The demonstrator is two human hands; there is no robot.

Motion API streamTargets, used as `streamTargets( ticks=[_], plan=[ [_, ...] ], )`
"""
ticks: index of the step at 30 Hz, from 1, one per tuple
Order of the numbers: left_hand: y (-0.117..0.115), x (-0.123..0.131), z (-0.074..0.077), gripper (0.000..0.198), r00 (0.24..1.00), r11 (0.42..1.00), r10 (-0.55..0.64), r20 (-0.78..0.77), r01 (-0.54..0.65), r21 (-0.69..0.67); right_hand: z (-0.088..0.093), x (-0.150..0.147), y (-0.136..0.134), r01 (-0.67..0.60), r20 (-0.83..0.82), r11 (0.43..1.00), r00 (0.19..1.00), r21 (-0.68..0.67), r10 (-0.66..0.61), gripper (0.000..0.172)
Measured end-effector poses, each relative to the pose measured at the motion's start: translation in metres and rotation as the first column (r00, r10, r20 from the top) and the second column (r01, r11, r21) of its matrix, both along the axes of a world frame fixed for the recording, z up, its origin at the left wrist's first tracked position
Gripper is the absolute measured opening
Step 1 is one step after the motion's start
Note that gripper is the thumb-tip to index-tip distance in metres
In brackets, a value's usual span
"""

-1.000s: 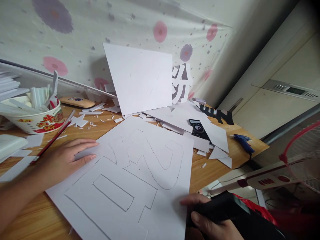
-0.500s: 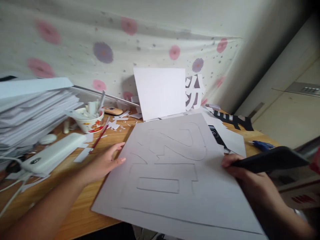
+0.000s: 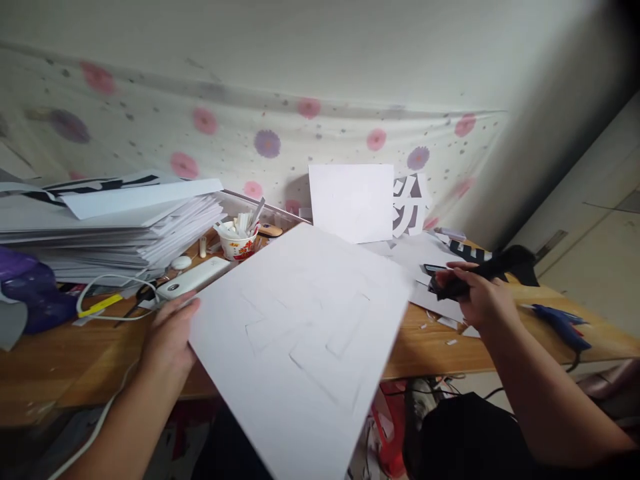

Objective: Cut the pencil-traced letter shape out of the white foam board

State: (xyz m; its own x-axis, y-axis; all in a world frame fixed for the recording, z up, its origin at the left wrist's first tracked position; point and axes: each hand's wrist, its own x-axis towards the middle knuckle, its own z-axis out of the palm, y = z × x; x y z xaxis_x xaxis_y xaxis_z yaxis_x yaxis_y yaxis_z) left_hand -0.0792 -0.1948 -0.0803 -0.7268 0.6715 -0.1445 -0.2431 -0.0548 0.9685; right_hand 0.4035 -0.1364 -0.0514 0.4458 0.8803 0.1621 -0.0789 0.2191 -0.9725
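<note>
My left hand is closed on the left edge of a large white board, thumb along the edge. Faint pencil outlines of block-shaped strokes cover the board, which lies turned at an angle and overhangs the table's front. Away to the right of the board, my right hand grips a black hand-held tool with its narrow end toward the left. The tool's exact kind is unclear from blur. Behind the board, a blank white panel stands upright beside a cut-out white character.
On the left are a tall stack of white sheets, a white power bank with a cable, and a paper cup of offcuts. A blue glue gun lies on the right of the wooden table. A red stool stands below.
The white board has turned and shifted left, now in my left hand's grip. My right hand has left the board's right edge, still with the black tool. The view has shifted too.
</note>
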Motion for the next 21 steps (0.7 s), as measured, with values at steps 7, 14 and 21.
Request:
streamTargets(
  ticks=[7,14,21],
  plan=[
    [-0.046,0.013,-0.002,0.027,0.986,0.988,0.09,0.143,-0.106,0.112,-0.026,-0.018,-0.028,-0.159,0.293,0.984,0.94,-0.076,0.175,0.025],
    [-0.072,0.051,-0.019,0.027,0.981,0.995,0.083,0.175,-0.091,0.037,-0.028,-0.059,-0.074,-0.591,0.856,0.801,0.363,-0.095,0.369,0.016],
    [-0.082,0.063,-0.039,0.032,0.996,0.999,-0.033,0.085,0.029,0.04,-0.041,-0.071,-0.094,-0.596,0.981,0.789,-0.188,-0.147,0.041,0.012]
  ],
)
